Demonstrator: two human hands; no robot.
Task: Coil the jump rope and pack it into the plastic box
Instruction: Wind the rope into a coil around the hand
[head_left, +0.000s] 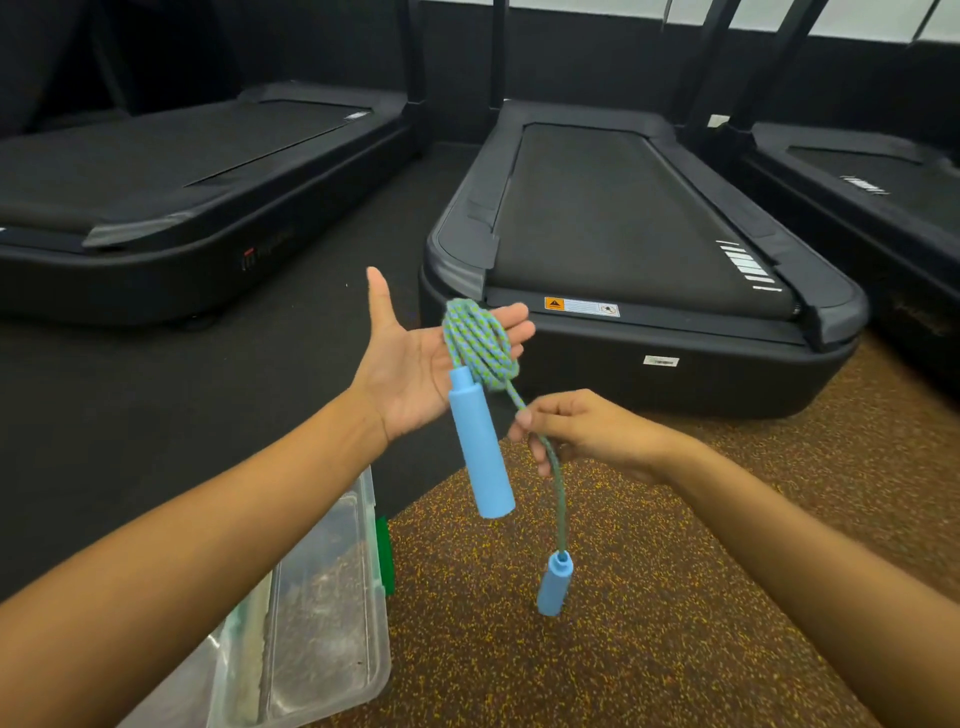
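Two bare forearms, no sleeves or jewellery

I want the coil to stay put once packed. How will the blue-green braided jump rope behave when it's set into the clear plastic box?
The blue-green braided jump rope looks floppy: its free end droops from the right hand. Loops on the open left hand may spring loose. The hanging blue cylindrical handles could roll inside the clear plastic box.

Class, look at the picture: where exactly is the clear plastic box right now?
In the head view the clear plastic box sits on the speckled rubber floor at lower left, under the left forearm, left of the dangling blue rope handle.
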